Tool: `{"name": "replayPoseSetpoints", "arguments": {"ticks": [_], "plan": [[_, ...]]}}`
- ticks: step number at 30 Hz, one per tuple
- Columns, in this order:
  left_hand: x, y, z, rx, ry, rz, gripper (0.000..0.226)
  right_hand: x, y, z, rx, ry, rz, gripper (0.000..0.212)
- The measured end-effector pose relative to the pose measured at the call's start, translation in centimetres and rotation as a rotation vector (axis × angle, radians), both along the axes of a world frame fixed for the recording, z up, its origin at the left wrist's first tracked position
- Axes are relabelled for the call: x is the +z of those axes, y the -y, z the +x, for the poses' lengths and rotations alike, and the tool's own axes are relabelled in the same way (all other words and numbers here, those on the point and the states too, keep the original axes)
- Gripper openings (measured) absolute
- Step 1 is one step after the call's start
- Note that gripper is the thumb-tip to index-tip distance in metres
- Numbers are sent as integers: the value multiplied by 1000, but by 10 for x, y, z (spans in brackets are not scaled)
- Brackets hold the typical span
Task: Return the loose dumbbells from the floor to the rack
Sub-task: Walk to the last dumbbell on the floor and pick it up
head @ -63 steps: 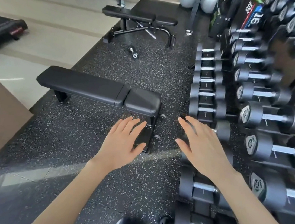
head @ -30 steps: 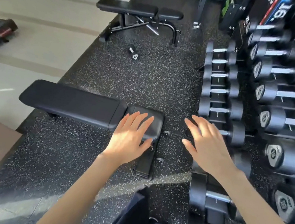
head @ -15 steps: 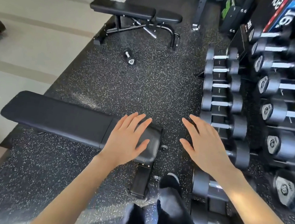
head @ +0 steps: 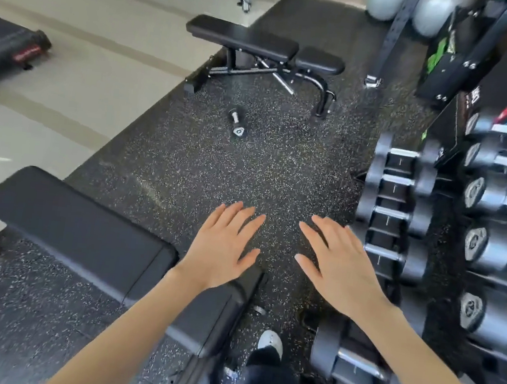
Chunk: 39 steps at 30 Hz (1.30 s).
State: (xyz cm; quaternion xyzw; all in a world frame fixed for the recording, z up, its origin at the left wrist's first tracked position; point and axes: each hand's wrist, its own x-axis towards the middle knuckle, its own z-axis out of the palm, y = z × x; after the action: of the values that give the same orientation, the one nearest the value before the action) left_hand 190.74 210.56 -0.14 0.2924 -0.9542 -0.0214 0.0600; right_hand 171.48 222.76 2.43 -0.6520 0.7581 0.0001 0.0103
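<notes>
Floor [head: 242, 171] between bench [head: 89, 236] and rack [head: 408, 209]

Black rubber floor mat [head: 185, 165], flecked white and pale yellow. Beige smooth floor [head: 69, 76] with darker tan stripes. Small loose dumbbell [head: 237, 121]: black heads, silver handle. Racked dumbbells [head: 396, 214]: black heads, chrome handles. Black padded benches [head: 262, 45]. Two grey exercise balls [head: 382, 1]. White shoe toe [head: 271, 343]. Black mat with red label [head: 3, 46].

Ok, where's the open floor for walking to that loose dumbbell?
The mat is bare between the near bench and the rack, straight ahead to the dumbbell. It is crowded beyond it under the far bench, and tight by your foot. Both hands are empty.
</notes>
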Motion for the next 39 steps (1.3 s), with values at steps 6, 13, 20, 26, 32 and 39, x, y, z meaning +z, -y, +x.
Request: {"name": "replayPoseSetpoints", "arguments": {"ticks": [6, 13, 20, 26, 32, 39], "plan": [[9, 27, -60, 30, -35, -30, 58, 0, 34, -63, 11, 20, -38, 60], [-2, 59, -78, 83, 19, -6, 59, -6, 68, -99, 50, 34, -8, 58], [-15, 109, -108, 99, 28, 29, 59, -12, 116, -144, 67, 51, -16, 54], [-34, 184, -146, 104, 30, 77, 58, -25, 187, -184, 75, 64, -1, 56], [-49, 292, -189, 135, 38, 139, 60, -23, 303, -237, 80, 51, 10, 54], [-39, 447, -237, 158, 56, 172, 62, -1, 466, -287, 126, 25, 93, 57]]}}
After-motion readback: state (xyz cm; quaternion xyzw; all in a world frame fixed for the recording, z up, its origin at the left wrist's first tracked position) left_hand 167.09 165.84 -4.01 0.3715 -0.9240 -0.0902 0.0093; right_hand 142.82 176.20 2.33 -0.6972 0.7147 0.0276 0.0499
